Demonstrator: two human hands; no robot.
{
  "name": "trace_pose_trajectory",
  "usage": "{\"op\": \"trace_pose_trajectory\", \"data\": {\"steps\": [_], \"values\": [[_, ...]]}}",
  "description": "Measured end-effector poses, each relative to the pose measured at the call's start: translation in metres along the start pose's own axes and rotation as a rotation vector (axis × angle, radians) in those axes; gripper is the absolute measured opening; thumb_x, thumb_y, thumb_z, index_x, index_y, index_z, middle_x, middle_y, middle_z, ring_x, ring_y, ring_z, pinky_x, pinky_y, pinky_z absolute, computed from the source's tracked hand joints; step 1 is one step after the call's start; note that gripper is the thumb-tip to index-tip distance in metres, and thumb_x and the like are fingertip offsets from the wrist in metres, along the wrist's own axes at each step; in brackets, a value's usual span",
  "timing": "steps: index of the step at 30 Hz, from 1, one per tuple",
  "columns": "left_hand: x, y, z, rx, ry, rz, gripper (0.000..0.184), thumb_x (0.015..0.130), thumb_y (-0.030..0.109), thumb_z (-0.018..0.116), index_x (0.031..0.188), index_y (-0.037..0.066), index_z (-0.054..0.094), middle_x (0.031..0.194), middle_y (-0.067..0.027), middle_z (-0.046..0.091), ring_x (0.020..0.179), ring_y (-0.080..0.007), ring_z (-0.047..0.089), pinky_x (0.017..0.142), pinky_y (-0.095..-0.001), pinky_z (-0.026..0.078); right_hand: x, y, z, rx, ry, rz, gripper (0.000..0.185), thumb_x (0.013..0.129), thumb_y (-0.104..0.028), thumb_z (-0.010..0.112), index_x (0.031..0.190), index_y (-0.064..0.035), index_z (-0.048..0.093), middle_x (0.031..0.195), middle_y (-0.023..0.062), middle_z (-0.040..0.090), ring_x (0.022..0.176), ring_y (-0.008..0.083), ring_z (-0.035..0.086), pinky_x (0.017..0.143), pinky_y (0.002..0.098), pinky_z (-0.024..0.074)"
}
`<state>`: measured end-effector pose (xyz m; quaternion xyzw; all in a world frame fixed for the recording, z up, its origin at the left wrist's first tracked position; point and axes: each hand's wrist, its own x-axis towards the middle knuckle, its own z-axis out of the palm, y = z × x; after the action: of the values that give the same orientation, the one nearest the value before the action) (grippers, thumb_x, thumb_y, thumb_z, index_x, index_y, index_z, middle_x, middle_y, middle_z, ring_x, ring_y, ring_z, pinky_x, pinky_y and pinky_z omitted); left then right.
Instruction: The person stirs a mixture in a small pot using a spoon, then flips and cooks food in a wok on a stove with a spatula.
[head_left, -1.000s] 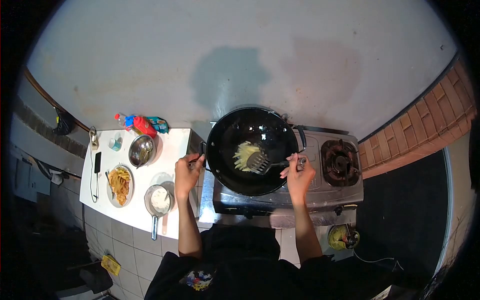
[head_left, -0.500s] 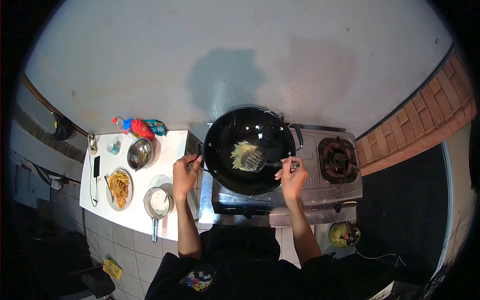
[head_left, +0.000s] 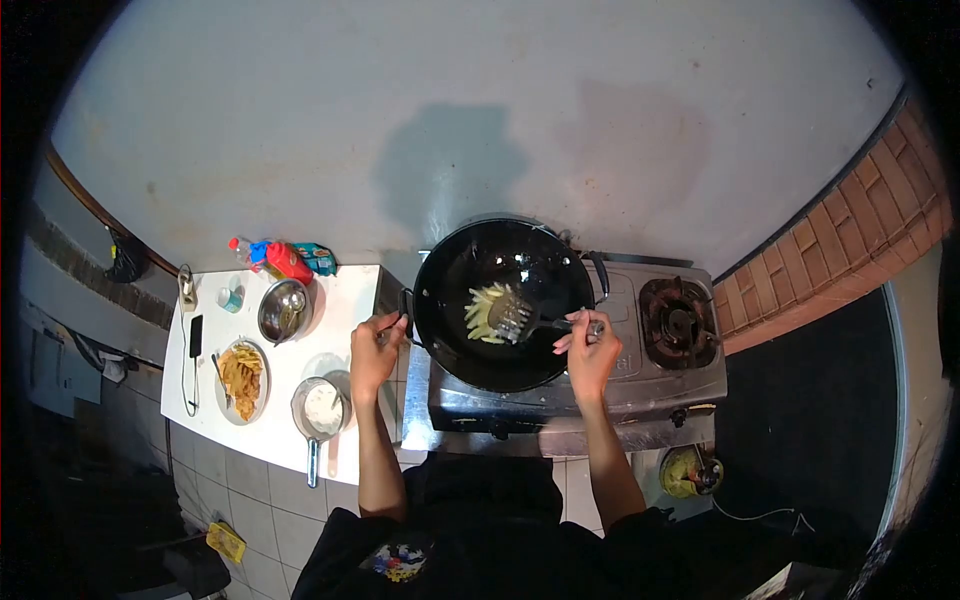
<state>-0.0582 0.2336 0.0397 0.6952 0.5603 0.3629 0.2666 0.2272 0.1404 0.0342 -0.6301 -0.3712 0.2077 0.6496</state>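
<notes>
Your left hand [head_left: 374, 352] is closed on the near-side handle [head_left: 406, 305] at the left of the black wok [head_left: 455, 255], and your right hand [head_left: 591, 355] grips the turner [head_left: 514, 319] by its handle, reaching over the wok's right rim. The turner's slotted head is down among pale strips [head_left: 482, 312], which lie bunched around the wok's middle; whether some rest on the head or only beside it, you cannot tell. The wok sits on the left side of the stove [head_left: 640, 392], with a second burner [head_left: 680, 323] bare to its right. On the white table [head_left: 275, 440] to your left, a saucepan [head_left: 300, 407] of something white stands nearest you, its handle pointing your way. Beyond it are a plate [head_left: 264, 388] of fried food, a metal bowl [head_left: 271, 312], a small cup [head_left: 229, 299] and, by the wall, a red bottle [head_left: 289, 263].
</notes>
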Motion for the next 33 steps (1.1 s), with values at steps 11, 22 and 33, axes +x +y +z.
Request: {"op": "trace_pose_trajectory", "data": {"steps": [11,22,33], "values": [[0.001,0.003,-0.001,-0.012,0.008,0.009,0.026,0.087,0.017,0.068,0.098,-0.007,0.069,0.077,-0.0198,0.068,0.068,-0.0230,0.065,0.067,-0.0318,0.048,-0.003,-0.018,-0.022,-0.003,-0.110,-0.111,0.014,0.095,-0.004,0.053,0.093,0.0080,0.059,0.079,0.0103,0.066,0.055,0.0127,0.063,0.047,0.0251,0.0528],[0.002,0.005,-0.003,-0.016,-0.024,-0.035,0.029,0.088,0.021,0.068,0.099,-0.006,0.070,0.080,-0.0205,0.069,0.072,-0.0219,0.066,0.071,-0.0325,0.049,0.003,0.000,-0.012,0.025,-0.119,-0.093,0.012,0.095,-0.002,0.052,0.094,0.0081,0.059,0.083,0.0114,0.066,0.058,0.0124,0.064,0.049,0.0250,0.0535],[0.005,-0.002,-0.002,-0.002,-0.057,-0.033,0.029,0.090,0.023,0.067,0.095,-0.004,0.072,0.082,-0.0199,0.070,0.074,-0.0210,0.066,0.072,-0.0324,0.050,-0.007,-0.005,-0.010,-0.010,-0.240,-0.153,0.010,0.093,0.000,0.055,0.101,0.0057,0.058,0.086,0.0119,0.068,0.060,0.0119,0.064,0.051,0.0254,0.0534]]}}
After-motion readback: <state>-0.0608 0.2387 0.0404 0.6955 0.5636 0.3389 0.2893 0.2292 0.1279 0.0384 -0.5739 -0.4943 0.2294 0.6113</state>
